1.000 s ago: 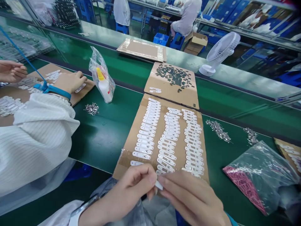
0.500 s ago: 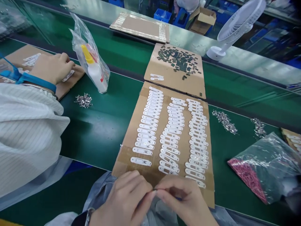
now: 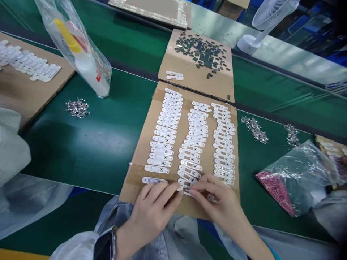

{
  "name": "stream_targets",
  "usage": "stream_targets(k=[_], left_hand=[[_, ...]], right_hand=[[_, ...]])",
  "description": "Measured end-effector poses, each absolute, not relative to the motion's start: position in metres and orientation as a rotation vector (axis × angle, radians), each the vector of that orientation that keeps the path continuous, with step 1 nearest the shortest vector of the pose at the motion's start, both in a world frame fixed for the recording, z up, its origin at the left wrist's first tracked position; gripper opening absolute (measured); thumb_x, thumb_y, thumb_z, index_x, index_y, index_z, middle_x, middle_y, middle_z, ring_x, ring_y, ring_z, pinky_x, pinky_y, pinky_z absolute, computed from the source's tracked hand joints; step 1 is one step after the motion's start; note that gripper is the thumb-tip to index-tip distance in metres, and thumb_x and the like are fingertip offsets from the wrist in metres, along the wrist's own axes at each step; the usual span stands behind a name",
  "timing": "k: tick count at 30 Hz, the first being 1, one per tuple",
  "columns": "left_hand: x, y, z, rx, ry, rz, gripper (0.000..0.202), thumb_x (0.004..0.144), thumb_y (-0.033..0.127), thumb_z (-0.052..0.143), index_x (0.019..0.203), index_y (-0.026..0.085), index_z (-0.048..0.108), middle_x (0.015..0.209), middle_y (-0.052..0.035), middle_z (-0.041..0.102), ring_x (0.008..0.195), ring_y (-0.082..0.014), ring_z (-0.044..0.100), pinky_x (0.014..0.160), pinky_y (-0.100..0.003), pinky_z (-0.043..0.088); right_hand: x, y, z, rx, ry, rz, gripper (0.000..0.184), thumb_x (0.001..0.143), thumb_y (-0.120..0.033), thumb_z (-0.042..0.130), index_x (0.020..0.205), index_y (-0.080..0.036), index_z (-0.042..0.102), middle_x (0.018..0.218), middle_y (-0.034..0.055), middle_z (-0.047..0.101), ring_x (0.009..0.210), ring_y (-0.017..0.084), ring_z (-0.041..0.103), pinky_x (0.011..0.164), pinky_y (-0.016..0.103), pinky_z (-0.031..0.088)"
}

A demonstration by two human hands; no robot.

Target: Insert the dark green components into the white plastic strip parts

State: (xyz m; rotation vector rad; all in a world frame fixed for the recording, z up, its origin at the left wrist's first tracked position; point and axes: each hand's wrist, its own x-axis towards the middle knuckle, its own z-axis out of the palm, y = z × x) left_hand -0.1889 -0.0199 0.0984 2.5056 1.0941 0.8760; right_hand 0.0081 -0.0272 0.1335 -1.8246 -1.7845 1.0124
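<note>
A long cardboard sheet (image 3: 139, 148) lies on the green conveyor belt and carries three columns of white perforated strips (image 3: 162, 141). My left hand (image 3: 153, 206) rests at the sheet's lower edge, its fingertips against the foot of the middle column. My right hand (image 3: 217, 202) sits beside it, and its thumb and forefinger pinch the end of a white strip (image 3: 185, 183). The two hands nearly meet there and hide the lowest strips. A dark wristwatch (image 3: 104, 247) shows on my left wrist.
Above lies a cardboard piece (image 3: 195, 81) with scattered dark small parts. Silver metal clips (image 3: 77, 107) form heaps on the belt. There is a glue bottle in a plastic bag (image 3: 86, 68), a bag of pink items (image 3: 276, 191), a white fan (image 3: 248, 45), and a co-worker's sleeve (image 3: 11, 148).
My hands have moved forward from the sheet's near edge onto its lower end at the middle column. The view has tilted and shifted, and the co-worker's hand has left the frame.
</note>
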Motion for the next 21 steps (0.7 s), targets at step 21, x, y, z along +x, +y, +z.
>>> stream_targets(k=[21], left_hand=[[-0.196, -0.03, 0.098, 2.629, 1.245, 0.75, 0.028, 0.096, 0.023, 0.045, 0.118, 0.021, 0.063, 0.122, 0.0, 0.065, 0.105, -0.0176, 0.052, 0.086, -0.033, 0.033]], right_hand=[[0.004, -0.014, 0.141, -1.814, -2.082, 0.95, 0.015, 0.086, -0.018, 0.057, 0.075, -0.023, 0.066, 0.074, 0.0012, 0.059, 0.07, 0.015, 0.056, 0.053, 0.024, 0.04]])
